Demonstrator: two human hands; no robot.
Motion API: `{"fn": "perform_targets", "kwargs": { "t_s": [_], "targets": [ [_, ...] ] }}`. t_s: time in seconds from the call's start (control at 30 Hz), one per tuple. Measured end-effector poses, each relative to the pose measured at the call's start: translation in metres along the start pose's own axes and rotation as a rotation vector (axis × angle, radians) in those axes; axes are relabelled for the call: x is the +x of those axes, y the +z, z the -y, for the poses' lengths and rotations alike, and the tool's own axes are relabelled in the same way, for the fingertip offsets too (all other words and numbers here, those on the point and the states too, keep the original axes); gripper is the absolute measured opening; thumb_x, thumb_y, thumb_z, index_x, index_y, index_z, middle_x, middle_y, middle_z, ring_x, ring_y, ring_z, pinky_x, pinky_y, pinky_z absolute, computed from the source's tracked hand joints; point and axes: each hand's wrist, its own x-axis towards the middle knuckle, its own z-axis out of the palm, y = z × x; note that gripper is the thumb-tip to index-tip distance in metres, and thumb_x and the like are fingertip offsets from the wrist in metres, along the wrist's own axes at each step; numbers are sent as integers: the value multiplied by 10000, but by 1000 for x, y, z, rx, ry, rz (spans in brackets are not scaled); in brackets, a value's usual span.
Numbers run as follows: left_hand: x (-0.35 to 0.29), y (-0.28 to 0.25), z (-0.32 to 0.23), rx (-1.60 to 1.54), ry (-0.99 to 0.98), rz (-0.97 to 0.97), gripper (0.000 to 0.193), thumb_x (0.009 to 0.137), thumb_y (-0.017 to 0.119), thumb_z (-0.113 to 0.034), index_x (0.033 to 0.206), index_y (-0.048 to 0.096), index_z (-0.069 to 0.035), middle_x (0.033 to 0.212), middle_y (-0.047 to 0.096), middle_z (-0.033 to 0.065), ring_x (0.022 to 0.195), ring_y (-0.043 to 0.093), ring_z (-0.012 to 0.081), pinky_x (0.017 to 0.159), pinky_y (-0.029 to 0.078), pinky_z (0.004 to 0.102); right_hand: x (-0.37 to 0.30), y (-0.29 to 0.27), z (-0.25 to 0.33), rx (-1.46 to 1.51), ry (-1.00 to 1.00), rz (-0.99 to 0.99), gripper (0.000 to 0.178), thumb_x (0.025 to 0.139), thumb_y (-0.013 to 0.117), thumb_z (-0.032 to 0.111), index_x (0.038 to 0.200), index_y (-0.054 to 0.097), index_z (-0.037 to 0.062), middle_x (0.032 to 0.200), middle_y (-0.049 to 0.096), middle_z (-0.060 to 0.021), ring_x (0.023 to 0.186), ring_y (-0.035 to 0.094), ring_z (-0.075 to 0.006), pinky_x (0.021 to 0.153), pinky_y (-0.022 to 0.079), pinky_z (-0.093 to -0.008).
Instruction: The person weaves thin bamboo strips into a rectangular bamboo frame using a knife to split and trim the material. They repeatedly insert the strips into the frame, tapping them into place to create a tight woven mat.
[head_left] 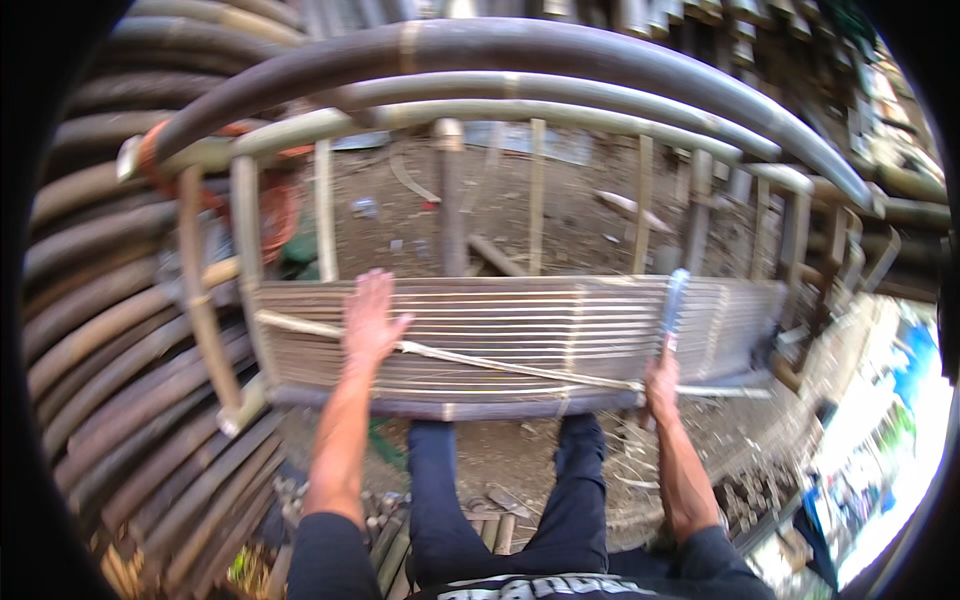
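The left hand (370,318) is laid out flat with its fingers stretched, palm down over the slatted bamboo seat (490,325); what lies beneath the palm is hidden, so firm contact is hard to confirm. A pale strip (500,367) runs slantwise across the slats, passing by the left wrist, which covers a stretch of it. The right hand (661,385) is closed around a silvery-bladed tool (675,300) at the seat's right part, its blade pointing away from the person; the fist covers most of the handle, and blur obscures the edge. The strip reaches this hand, and a pale length (735,392) shows beyond it, though whether both are one piece cannot be told. The seat spans the middle, just above the person's knees, which its front rail (450,410) partly hides. Orange material (280,215) behind the left posts is partly covered, and the stacked poles (130,285) are cut off by the dark rim
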Motion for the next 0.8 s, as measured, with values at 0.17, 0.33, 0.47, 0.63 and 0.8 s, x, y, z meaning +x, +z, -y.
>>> {"fn": "perform_targets", "kwargs": {
  "t_s": [0.17, 0.33, 0.47, 0.63, 0.8],
  "targets": [
    [6, 50, 24, 60, 3, -197, 875, 899, 521, -563, 1549, 150, -109, 1615, 126, 93, 1488, 102, 300, 1193, 143, 494, 13, -7, 70, -17, 201, -106, 739, 916, 578, 153, 1537, 181, 92, 947, 525, -283, 823, 541, -406, 790, 451, -467],
    [10, 42, 10, 96, -4, -193, 828, 920, 506, -545, 1519, 226, -46, 1601, 158, 132, 1481, 117, 328, 1184, 159, 504, 10, -2, 70, 6, 188, -42, 758, 918, 570, 125, 1545, 144, 103, 911, 536, -294, 752, 552, -425, 717, 467, -472],
    [25, 56, -36, 49, 92, -419, 716, 942, 512, -492, 1424, 375, 20, 1524, 315, 195, 1450, 228, 322, 1197, 169, 474, 13, -7, 56, 78, 146, 12, 792, 901, 590, 95, 1548, 133, 103, 867, 575, -268, 782, 569, -417, 719, 463, -483],
    [63, 61, -140, -400, 360, -383, 286, 914, 596, -263, 1075, 639, -30, 1008, 620, 132, 997, 558, 309, 912, 405, 444, 17, -20, 63, 246, 100, 90, 716, 893, 602, 35, 1524, 268, 86, 1081, 601, -260, 882, 577, -363, 845, 467, -433],
    [77, 75, -165, -456, 268, -560, 225, 902, 599, -293, 801, 645, -98, 764, 571, 59, 785, 549, 253, 803, 417, 409, 14, -11, 46, 337, -30, -47, 694, 913, 553, 23, 1529, 237, 76, 1398, 469, -274, 1263, 486, -395, 1050, 376, -402]
  ]
}}
